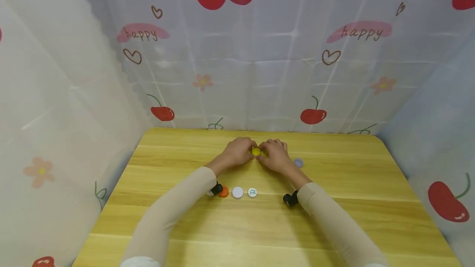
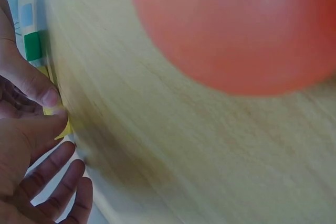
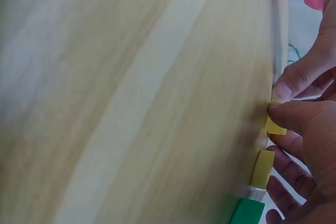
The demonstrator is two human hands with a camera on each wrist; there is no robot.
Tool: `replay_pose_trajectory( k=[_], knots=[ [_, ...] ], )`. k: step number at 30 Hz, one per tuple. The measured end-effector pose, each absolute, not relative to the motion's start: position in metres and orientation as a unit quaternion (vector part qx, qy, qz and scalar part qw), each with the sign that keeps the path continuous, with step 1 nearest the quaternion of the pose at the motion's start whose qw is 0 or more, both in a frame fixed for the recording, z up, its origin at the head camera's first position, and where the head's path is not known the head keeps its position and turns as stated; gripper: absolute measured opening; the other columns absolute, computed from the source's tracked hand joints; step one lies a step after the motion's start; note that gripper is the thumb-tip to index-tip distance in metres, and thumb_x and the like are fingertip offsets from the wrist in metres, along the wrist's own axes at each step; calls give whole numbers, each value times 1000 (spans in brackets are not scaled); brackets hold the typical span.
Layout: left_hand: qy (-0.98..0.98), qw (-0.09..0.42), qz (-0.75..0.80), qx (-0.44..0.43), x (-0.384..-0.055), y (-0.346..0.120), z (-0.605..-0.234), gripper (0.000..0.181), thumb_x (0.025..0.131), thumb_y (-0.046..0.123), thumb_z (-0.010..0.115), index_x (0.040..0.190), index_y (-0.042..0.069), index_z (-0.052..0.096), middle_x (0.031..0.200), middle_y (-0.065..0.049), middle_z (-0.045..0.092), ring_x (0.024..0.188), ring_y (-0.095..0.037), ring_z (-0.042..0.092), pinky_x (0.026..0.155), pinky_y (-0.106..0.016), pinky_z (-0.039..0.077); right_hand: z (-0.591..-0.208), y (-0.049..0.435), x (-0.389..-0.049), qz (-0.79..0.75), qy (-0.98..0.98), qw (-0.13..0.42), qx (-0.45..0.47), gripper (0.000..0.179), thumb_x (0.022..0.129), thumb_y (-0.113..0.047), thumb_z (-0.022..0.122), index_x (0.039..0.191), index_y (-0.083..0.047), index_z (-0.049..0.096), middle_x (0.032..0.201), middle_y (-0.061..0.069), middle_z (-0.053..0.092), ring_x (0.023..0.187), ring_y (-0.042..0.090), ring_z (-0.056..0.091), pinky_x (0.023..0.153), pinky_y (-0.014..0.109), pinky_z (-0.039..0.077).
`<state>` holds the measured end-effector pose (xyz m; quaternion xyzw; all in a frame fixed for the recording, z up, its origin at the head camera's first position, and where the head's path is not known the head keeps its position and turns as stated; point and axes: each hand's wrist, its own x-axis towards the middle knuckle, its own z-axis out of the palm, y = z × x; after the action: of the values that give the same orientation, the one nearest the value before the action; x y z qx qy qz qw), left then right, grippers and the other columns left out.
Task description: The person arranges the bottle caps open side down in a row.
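Between the fingertips of both hands, near the table's far side, is a small round yellow cap [image 1: 256, 151]. My left hand [image 1: 239, 151] pinches it with thumb and finger, the other fingers loosely bent in the left wrist view. From the other side my right hand [image 1: 273, 155] pinches the same yellow cap [image 3: 276, 125], its thumb close to the left thumb. Beside the right fingers lie a second yellow piece [image 3: 262, 169] and a green cap [image 3: 247, 212]; the right hand mostly hides these in the head view.
A pale purple cap [image 1: 298, 162] lies right of the right hand. Nearer me, an orange cap [image 1: 224, 192], a white cap [image 1: 238, 193] and a patterned white cap [image 1: 252, 193] form a row. Black wrist cameras [image 1: 291, 199] hang under both forearms. A printed curtain [image 1: 245, 94] stands behind the table.
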<state>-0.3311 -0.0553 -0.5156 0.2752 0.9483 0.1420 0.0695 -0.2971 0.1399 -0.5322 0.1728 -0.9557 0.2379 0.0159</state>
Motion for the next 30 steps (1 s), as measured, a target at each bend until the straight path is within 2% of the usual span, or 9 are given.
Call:
replay_pose_trajectory(
  k=[16,20,25,30],
  knots=[
    [943,61,149,291,-332,-57,-513,33,102,27,76,134,17,75,121,-1,75,113,-23,71,97,-43,61,-537,145,-300,269,-942,43,195,33,97,-28,81,124,-10,77,125,12,74,123,37,58,110,62,35],
    [928,58,206,305,-327,-64,-506,34,102,27,76,135,17,74,123,0,75,113,-19,71,99,-41,60,-529,155,-295,318,-922,50,213,31,96,-26,82,123,-10,77,124,10,74,122,36,60,109,60,41],
    [892,46,322,315,-307,-78,-501,33,100,34,79,129,19,75,117,5,74,106,-11,68,95,-32,58,-517,166,-275,413,-881,35,226,30,96,-26,83,123,-15,76,126,7,75,122,37,64,106,61,52],
    [838,7,439,324,-273,-86,-507,29,96,32,84,121,21,77,107,7,74,97,-6,67,85,-29,58,-511,168,-245,480,-844,31,237,27,95,-25,85,120,-26,77,121,-3,75,118,37,65,105,59,53]
  ],
)
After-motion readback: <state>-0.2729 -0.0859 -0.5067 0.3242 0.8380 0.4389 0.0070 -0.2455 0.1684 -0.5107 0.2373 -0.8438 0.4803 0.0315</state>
